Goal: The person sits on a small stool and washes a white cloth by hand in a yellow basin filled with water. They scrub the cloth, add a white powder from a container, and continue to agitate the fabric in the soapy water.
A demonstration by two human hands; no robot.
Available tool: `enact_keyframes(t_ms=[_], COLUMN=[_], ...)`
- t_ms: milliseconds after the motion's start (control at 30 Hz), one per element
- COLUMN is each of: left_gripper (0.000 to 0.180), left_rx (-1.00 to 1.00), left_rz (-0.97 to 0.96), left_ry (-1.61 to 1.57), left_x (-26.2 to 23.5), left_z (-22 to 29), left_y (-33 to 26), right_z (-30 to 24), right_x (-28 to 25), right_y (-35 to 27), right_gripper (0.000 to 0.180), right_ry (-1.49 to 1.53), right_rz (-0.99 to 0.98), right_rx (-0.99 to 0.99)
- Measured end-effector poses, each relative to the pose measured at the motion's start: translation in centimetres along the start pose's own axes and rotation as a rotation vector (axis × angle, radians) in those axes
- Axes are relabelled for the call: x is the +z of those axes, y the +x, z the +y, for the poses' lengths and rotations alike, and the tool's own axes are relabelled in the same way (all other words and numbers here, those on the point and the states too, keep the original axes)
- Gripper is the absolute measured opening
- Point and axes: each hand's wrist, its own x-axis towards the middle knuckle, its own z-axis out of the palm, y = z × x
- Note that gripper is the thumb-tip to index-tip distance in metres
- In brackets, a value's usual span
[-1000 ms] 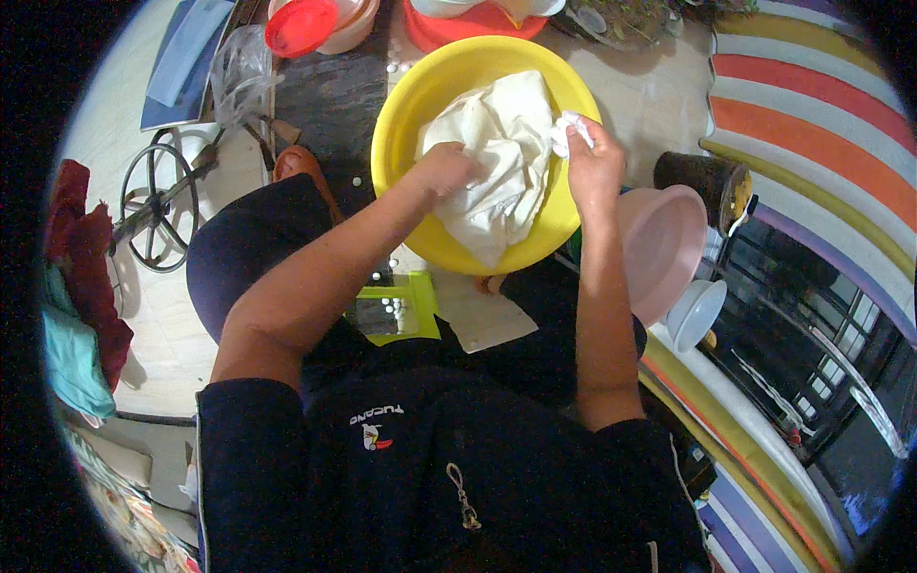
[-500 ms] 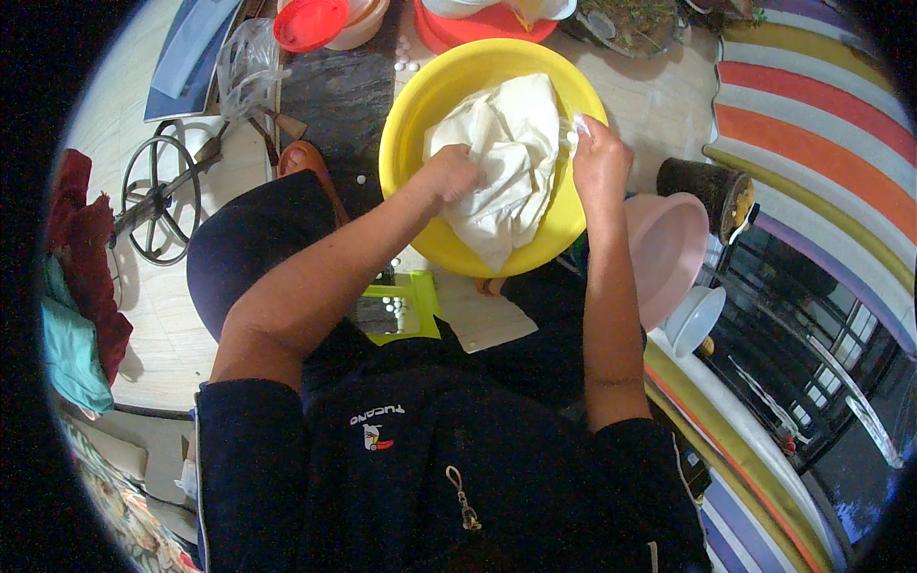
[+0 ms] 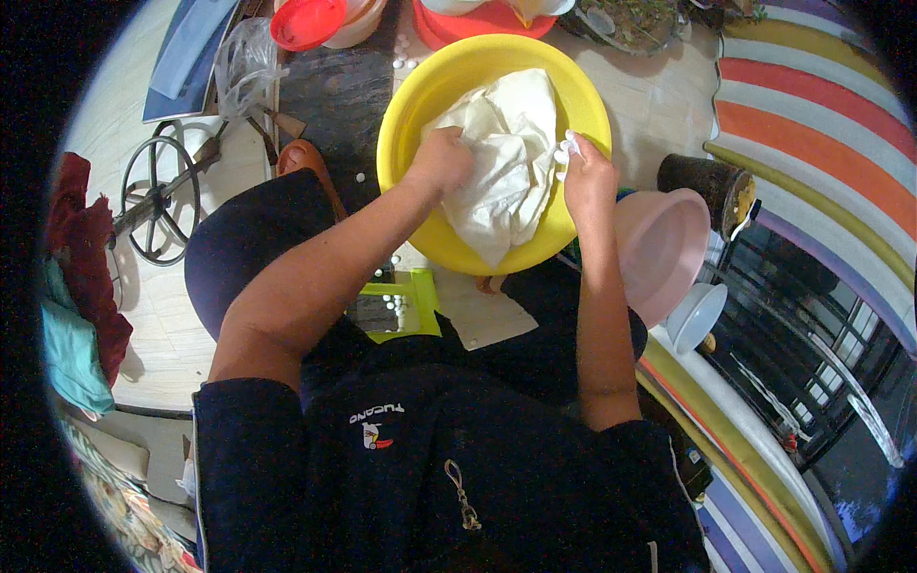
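In front of me a yellow basin (image 3: 401, 105) holds a crumpled white cloth (image 3: 506, 158), which might be a bag; I cannot tell. My left hand (image 3: 442, 164) is closed on the cloth's left edge, its fingertips partly hidden and slightly blurred. Over the basin's right side, my right hand (image 3: 591, 180) is closed with small white balls (image 3: 568, 148) pinched at its fingertips. These sit just right of the cloth, apart from the left hand.
A pink basin (image 3: 669, 253) and a pale bowl (image 3: 696, 318) stand to the right, near a dark pot (image 3: 702, 183). Below is a lime-green stool (image 3: 415, 296). Loose white balls dot the floor. A red lid (image 3: 308, 24) lies beyond, with a striped mat (image 3: 812, 124) far right.
My right hand has moved slightly left and down toward the cloth, and more white balls show at its fingertips. The left hand has shifted slightly up and left, still at the cloth's edge.
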Motion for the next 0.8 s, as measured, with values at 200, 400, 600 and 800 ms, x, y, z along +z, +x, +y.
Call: enact_keyframes(t_ms=[200, 400, 600, 800], left_gripper=[0.049, 0.047, 0.049, 0.053], left_rx=[-0.065, -0.123, -0.148, -0.174], left_rz=[0.014, -0.040, -0.159, -0.161], left_ry=[-0.055, -0.183, -0.342, -0.387], left_x=[0.1, -0.3, 0.2, 0.4], left_z=[0.7, 0.7, 1.5, 1.0], left_y=[-0.4, 0.1, -0.3, 0.3], right_z=[2.4, 1.2, -0.3, 2.2], right_x=[0.0, -0.5, 0.8, 5.4], right_y=[-2.1, -3.8, 0.1, 3.6], right_gripper=[0.024, 0.029, 0.029, 0.037], right_ry=[0.225, 1.497, 0.905, -0.004], right_rz=[-0.084, -0.170, 0.058, 0.157], right_rx=[0.228, 0.621, 0.409, 0.061])
